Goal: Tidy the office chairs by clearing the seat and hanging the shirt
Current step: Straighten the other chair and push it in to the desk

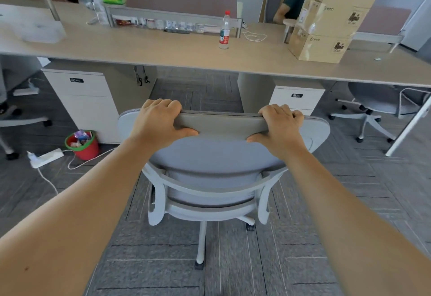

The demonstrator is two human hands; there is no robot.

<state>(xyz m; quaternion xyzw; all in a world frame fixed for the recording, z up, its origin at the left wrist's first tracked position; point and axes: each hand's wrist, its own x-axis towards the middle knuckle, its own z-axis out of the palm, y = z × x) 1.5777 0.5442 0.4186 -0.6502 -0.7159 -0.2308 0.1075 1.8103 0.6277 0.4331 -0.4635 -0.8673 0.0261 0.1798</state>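
Note:
A grey office chair [217, 156] with a white frame stands in front of me, its back turned toward me and facing the desk [163, 51]. My left hand [158, 121] grips the top edge of the backrest on the left. On the right, my right hand [279, 124] grips the same edge, fingers curled over the top and thumb underneath. The backrest hides the seat. No shirt shows in this view.
White drawer units [86, 100] stand under the desk on both sides of the gap. A red bin [82, 144] and a power strip [46, 157] with cables lie on the carpet at left. Another grey chair [373, 107] sits at right. A water bottle [224, 31] and cardboard boxes [326, 20] stand on the desk.

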